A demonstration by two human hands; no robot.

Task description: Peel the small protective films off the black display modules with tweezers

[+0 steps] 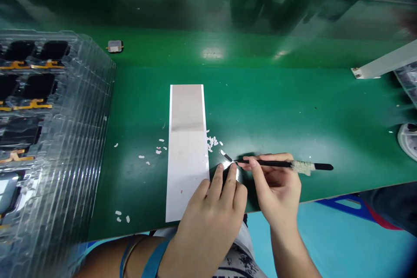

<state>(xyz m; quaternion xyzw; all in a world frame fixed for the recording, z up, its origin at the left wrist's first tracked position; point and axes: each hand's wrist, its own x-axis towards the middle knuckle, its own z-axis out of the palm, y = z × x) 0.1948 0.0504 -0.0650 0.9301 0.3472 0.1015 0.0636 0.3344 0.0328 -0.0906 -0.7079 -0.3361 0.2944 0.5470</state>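
Note:
My right hand [276, 186] pinches a slim black-handled pick [263, 163], its grip wrapped in pale tape. The pick's fine tip touches a small white flake [224, 154] near a dark glossy flat piece [226, 178]. My left hand [208, 221] has its fingertips on that piece, which they mostly hide. A long white paper strip [187, 152] lies on the green mat [260, 113], just left of both hands. Several white flakes [211, 141] are scattered on both sides of the strip.
Stacked transparent trays [58, 130] holding black parts with orange strips fill the left side. A small metal-ended component [114, 46] lies beyond them. A white bar [384, 58] and a round white object [407, 141] stand at the right. The mat's near edge runs below my hands.

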